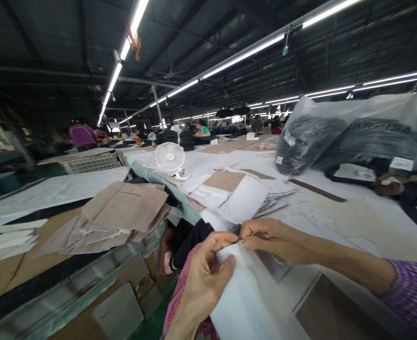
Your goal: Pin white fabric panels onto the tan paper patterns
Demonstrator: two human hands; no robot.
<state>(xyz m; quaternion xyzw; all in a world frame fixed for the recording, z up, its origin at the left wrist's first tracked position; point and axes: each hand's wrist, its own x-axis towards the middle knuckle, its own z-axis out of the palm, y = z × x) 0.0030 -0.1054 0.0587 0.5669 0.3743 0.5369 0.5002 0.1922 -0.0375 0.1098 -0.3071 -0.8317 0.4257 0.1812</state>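
My left hand [208,271] is closed, thumb and fingers pinching the top edge of a white sheet of fabric or paper [245,297] that hangs down toward me. My right hand [274,240] is pinched on the same top edge, fingertip to fingertip with the left. A thin pale thing shows between the right fingers; I cannot make it out. Just beyond the hands lies a fanned stack of white and brown cut pieces [236,193] on the long white table [336,208].
A small white desk fan [170,158] stands on the table behind the stack. A heap of brown cardboard pieces [119,215] lies at left. Plastic-wrapped dark bundles [346,134] sit at right. Other people work at far tables [82,134]. A white crate [91,164] stands at back left.
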